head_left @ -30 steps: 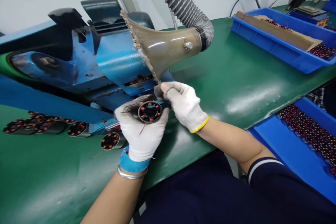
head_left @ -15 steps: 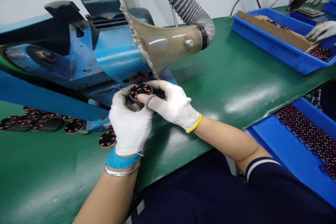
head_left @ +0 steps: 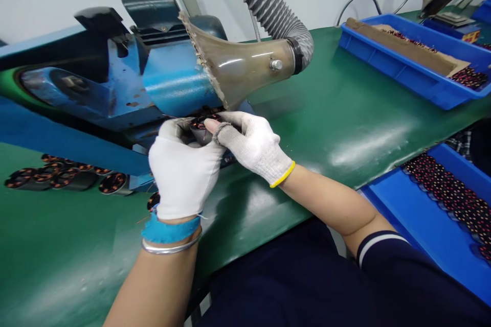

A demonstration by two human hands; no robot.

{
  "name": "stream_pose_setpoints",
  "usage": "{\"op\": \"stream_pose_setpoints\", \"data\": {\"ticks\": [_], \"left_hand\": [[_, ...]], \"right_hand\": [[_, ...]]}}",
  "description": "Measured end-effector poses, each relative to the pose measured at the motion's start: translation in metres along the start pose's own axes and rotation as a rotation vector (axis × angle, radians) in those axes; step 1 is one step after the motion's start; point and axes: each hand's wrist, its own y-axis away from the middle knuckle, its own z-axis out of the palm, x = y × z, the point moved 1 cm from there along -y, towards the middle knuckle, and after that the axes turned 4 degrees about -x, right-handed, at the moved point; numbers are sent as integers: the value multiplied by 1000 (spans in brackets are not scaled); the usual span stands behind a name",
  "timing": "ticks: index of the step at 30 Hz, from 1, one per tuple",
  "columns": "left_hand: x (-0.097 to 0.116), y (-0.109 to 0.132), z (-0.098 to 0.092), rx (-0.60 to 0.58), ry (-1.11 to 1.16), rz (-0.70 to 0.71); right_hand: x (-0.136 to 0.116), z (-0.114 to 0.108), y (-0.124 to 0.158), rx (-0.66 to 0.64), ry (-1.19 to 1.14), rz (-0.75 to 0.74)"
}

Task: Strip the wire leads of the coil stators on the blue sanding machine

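Between my gloved hands is a motor stator (head_left: 202,134), a short grey cylinder with black and copper windings at its top. My left hand (head_left: 186,168) wraps its near-left side, while my right hand (head_left: 249,143) closes on it from the right, with a bare thumb tip on the top rim. The stator sits at the lower opening of a blue machine (head_left: 180,79), under its clear yellowed hood (head_left: 245,66). Whether it touches the machine inside, I cannot tell. Part of another stator (head_left: 153,201) shows behind my left wrist.
Several stators (head_left: 72,179) stand on the green table (head_left: 69,245) at the left. A grey ribbed hose (head_left: 268,5) rises from the hood. One blue crate (head_left: 391,69) with cardboard stands at the back right; another blue crate (head_left: 406,214) holds rows of stators below the table edge.
The stator has moved up under the machine's opening and its top tilts away from me. Both hands moved with it. The other person's gloved hand has left the back crate.
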Motion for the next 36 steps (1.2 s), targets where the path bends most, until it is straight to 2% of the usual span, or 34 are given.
{"op": "stream_pose_setpoints", "data": {"ticks": [6, 10, 15, 22, 26, 29, 36], "left_hand": [[-6, -2, -4, -21, -4, 28], [-11, -2, -6, 15, -7, -1], [-15, 0, -7, -3, 32, 6], [-10, -2, -16, -26, 52, -33], [-8, -1, -21, -89, 22, -34], [-8, -1, -20, -94, -7, -48], [-7, -7, -10, -126, 259, -78]], "right_hand": [[3, 5, 4, 22, 76, -21], [5, 7, 1, 10, 52, 11], [9, 9, -1, -15, 14, -43], [12, 15, 2, 76, 85, -32], [11, 18, 1, 82, 30, 20], [10, 18, 1, 121, 1, 33], [9, 13, -3, 89, -110, 67]]}}
